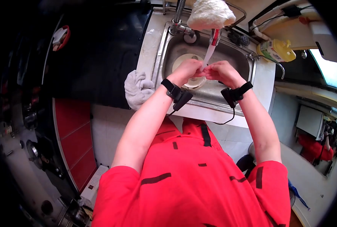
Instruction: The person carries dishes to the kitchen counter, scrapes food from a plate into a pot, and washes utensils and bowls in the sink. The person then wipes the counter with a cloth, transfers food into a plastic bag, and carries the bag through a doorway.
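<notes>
Under a stream of running water (209, 55), my left hand (190, 70) and my right hand (222, 72) meet with their fingertips close together. Both are loosely cupped, fingers extended inward, and I see nothing held in either. The water falls from a faucet (215, 37) with a red-marked spout. Below my hands, a pale round plate (194, 84) lies in the metal sink (216, 90), partly covered by the left hand. A whitish, rough-textured mass (211, 14) hides the upper part of the faucet.
A grey cloth (135, 87) is bunched on the counter left of the sink, beside a black surface (96, 53). A yellow jug (276, 50) stands at the right behind the sink. A scouring pad (239, 38) sits near the back rim. Cables hang from both wrist straps.
</notes>
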